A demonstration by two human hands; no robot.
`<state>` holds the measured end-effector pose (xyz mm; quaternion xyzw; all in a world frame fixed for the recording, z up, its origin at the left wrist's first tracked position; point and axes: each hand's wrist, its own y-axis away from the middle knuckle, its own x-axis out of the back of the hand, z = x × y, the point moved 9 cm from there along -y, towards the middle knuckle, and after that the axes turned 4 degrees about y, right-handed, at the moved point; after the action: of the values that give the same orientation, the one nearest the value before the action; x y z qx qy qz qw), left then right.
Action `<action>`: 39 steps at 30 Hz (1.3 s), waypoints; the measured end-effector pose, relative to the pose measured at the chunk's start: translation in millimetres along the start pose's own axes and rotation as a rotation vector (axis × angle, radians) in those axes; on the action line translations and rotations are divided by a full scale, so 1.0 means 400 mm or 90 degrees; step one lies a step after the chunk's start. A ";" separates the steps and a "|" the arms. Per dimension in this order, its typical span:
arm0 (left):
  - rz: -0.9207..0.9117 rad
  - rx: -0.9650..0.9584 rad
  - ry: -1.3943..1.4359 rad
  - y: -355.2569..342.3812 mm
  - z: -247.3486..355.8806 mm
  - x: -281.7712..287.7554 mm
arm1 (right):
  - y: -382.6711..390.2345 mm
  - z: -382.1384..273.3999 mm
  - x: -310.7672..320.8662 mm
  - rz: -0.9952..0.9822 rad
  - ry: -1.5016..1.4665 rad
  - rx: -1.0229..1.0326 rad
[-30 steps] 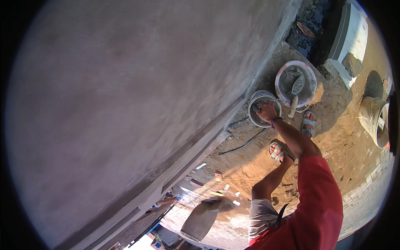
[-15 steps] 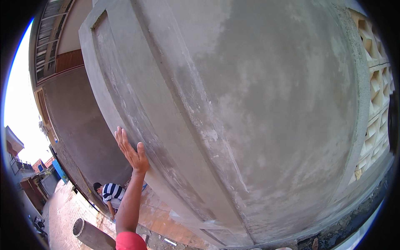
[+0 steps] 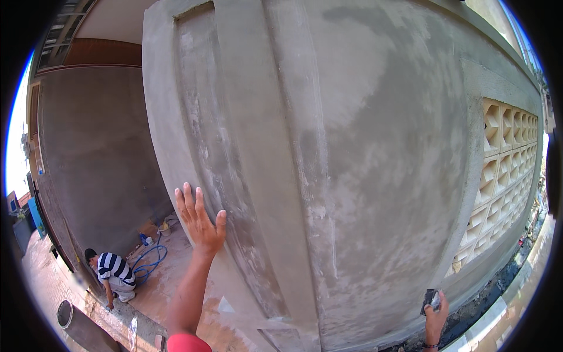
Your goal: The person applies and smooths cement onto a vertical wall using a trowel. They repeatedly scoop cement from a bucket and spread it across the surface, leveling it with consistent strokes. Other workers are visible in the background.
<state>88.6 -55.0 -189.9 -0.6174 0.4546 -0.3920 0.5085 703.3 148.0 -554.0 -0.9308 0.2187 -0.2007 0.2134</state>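
My left hand (image 3: pixel 202 226) rests with its fingers spread on the pale outer edge of the grey plastered pillar (image 3: pixel 252 135), beside a recessed strip streaked with white. At the lower right, my right hand (image 3: pixel 435 320) grips a small dark rectangular pad (image 3: pixel 429 299) with a greyish smear on it; its exact kind is hard to make out. The pad is in front of the lower part of the plastered wall (image 3: pixel 381 193), and I cannot tell whether it touches. Damp-looking darker patches and a thin white streak mark this wall.
Cream breeze blocks (image 3: pixel 498 164) fill an opening on the right, above a dark gutter (image 3: pixel 498 299). At lower left a person (image 3: pixel 114 273) in a striped shirt crouches by the doorway, near a blue hose (image 3: pixel 152 261). A grey pipe (image 3: pixel 82 328) stands nearer.
The view has turned and levelled, showing more wall and breeze blocks. My right hand with the dark pad has come into view at lower right. My left hand stays on the pillar's edge.
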 end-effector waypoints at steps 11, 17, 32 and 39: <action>-0.053 -0.016 0.049 -0.002 0.008 0.018 | -0.345 -1.621 0.007 0.357 -0.134 0.633; -0.065 -0.009 0.060 -0.003 0.003 0.003 | -0.430 -1.900 -0.047 0.468 -0.162 0.670; -0.079 0.010 0.076 0.005 0.000 -0.010 | -0.429 -2.007 -0.099 0.506 -0.082 0.561; -0.076 0.008 0.062 0.003 -0.001 0.000 | -0.434 -2.009 -0.098 0.552 -0.072 0.584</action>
<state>87.9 -55.1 -191.2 -0.6205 0.4386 -0.4537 0.4655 351.7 59.7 184.8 -0.5808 0.4560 -0.1202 0.6635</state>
